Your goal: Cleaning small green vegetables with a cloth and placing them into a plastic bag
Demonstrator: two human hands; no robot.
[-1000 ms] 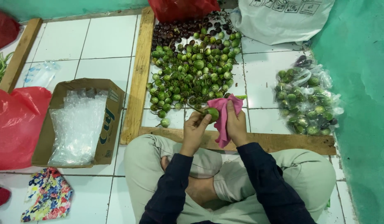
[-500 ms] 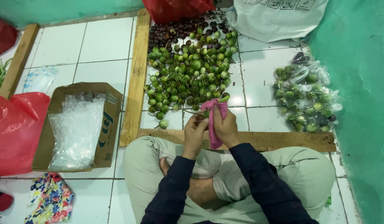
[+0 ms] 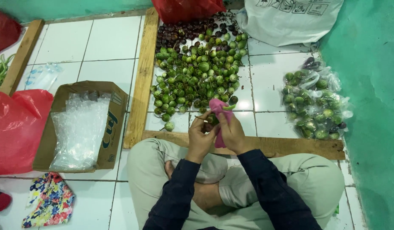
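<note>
Hands (image 3: 216, 134) w/ pink cloth (image 3: 218, 117), now lower.

left hand (image 3: 201, 138): raised before the chest, fingers curled toward 1 o'clock, pinching | right hand (image 3: 232, 133): just beside it at 3 o'clock, fingers bent toward 11 o'clock, gripping | forearms: dark-sleeved, converging from 6 o'clock | legs: crossed beneath

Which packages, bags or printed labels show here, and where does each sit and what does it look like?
Cardboard box: left of the person, open, brown, blue print, full of clear bags.
White plastic bag: top right, dark printing.
Red plastic bag: far left, crumpled.
Red bag: top centre.
Filled clear bags: right, green fruit inside.
</note>
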